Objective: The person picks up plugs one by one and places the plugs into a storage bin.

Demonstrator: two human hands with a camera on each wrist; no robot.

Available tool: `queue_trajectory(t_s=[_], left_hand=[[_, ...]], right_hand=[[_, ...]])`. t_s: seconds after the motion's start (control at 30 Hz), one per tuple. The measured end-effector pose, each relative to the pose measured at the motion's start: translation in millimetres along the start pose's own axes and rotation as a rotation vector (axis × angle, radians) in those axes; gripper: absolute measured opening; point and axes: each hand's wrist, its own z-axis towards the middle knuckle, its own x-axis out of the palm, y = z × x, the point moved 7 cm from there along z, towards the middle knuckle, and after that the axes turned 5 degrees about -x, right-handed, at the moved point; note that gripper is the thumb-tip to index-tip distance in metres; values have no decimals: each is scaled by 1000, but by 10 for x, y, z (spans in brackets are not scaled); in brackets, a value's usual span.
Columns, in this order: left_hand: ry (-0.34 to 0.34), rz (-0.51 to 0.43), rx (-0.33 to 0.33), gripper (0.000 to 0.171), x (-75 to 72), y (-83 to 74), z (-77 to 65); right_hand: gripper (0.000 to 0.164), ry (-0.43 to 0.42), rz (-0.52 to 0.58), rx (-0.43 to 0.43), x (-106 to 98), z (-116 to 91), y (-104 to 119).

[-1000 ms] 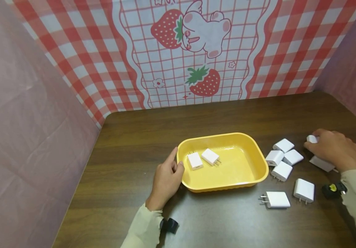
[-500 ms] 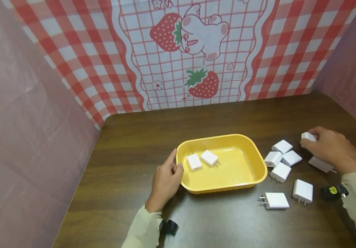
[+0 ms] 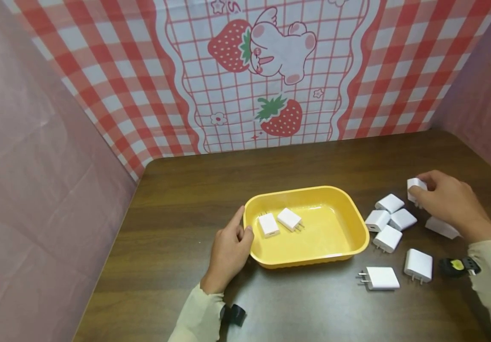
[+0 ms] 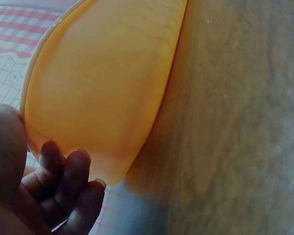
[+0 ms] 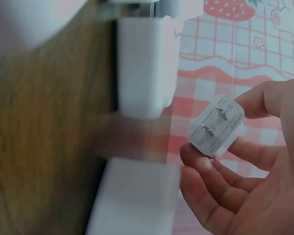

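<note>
My left hand (image 3: 228,251) grips the left end of a yellow plastic tray (image 3: 305,260), thumb at the rim. In the left wrist view, curled fingers (image 4: 76,171) lie against the tray's outer wall. Two white plug adapters lie inside the tray, one a charger (image 3: 269,224) near the left wall and the other a charger (image 3: 290,219) beside it. To the right, my right hand (image 3: 455,199) pinches a white USB wall charger (image 3: 415,189) between thumb and fingers. The right wrist view shows the held charger (image 5: 216,125) with its two metal prongs facing the camera, raised off the table.
Several white chargers (image 3: 388,238) cluster just right of the tray. One charger (image 3: 442,227) lies under the right hand, while a charger (image 3: 382,278) and another charger (image 3: 418,265) lie nearer the front. A checked cloth (image 3: 121,71) hangs behind the brown table (image 3: 177,213).
My right hand has lifted the charger and carried it a little leftward, off the table. My left hand keeps its place on the tray.
</note>
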Motion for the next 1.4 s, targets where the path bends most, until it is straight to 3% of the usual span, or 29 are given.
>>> queue_trajectory(t_s=[0.27, 0.6, 0.87, 1.17, 1.4], left_hand=[[6, -6, -8, 57, -6, 2, -5], [-1, -4, -5, 57, -8, -3, -1], [3, 2, -1, 57, 5, 2, 3], [2, 4, 1, 56, 5, 10, 1], [0, 3, 7, 57, 6, 9, 5]], right_hand=[[68, 28, 49, -80, 2, -50, 286], [64, -24, 100, -179, -22, -162, 735], [60, -20, 97, -235, 22, -186, 929], [46, -28, 114, -363, 64, -271, 1268], [43, -11, 108, -399, 150, -295, 1438]])
